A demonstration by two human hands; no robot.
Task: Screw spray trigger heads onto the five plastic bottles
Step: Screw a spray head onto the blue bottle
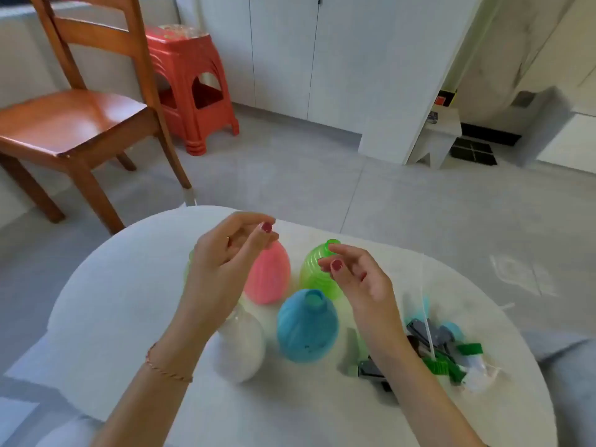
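Note:
Several capless plastic bottles stand on the white round table (129, 285): a pink bottle (269, 275), a green bottle (314, 269), a blue bottle (306, 327) and a clear white bottle (238, 346). Another green bottle is mostly hidden behind my left hand (222, 262). That hand hovers above the pink bottle, fingers loosely curled, holding nothing. My right hand (354, 279) floats beside the green bottle's neck, fingers apart and empty. A pile of spray trigger heads (442, 350) with green, blue and grey parts and white tubes lies at the right, partly behind my right forearm.
A wooden chair (74, 117) stands on the floor at the far left, with a red plastic stool (190, 85) behind it. White cabinets line the back wall. The table's far edge curves just beyond the bottles.

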